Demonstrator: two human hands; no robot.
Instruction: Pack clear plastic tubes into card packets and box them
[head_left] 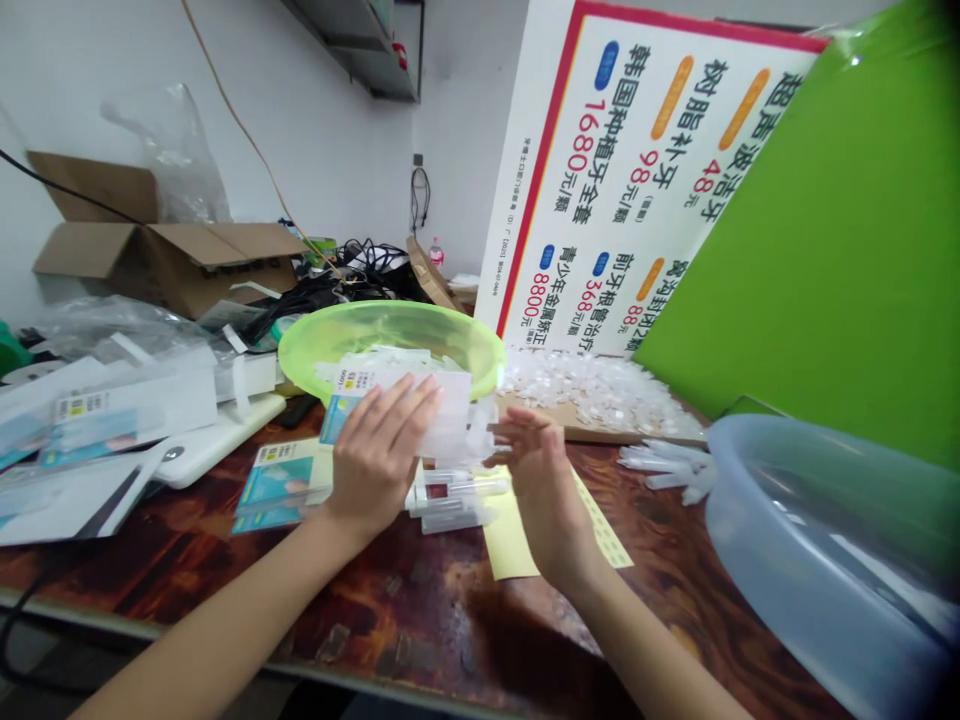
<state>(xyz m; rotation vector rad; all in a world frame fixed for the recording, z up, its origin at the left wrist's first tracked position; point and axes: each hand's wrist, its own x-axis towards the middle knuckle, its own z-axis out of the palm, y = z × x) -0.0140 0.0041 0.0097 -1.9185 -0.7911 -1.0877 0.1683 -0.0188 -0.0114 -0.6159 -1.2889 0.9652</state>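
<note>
My left hand point(382, 450) presses its fingers flat on a translucent white plastic sleeve point(450, 415) and holds it up over the table. My right hand point(536, 490) is raised beside the sleeve, its fingertips at the clear plastic by the sleeve's right edge. Whether those fingers grip anything is hard to see. Below both hands lie several clear plastic tubes point(450, 505), a yellow paper sheet point(510, 535) and printed blue-and-white cards point(274, 485). Behind them stands a lime-green plastic basin point(390, 335) holding white packets.
A heap of small clear plastic pieces point(600, 392) lies on cardboard at the back. A large pale-blue plastic basin point(817, 560) fills the right front. Stacked packaged sheets point(112, 410), a cardboard box point(172, 265) and black cables point(337, 290) occupy the left and back, before a dental price poster point(637, 170).
</note>
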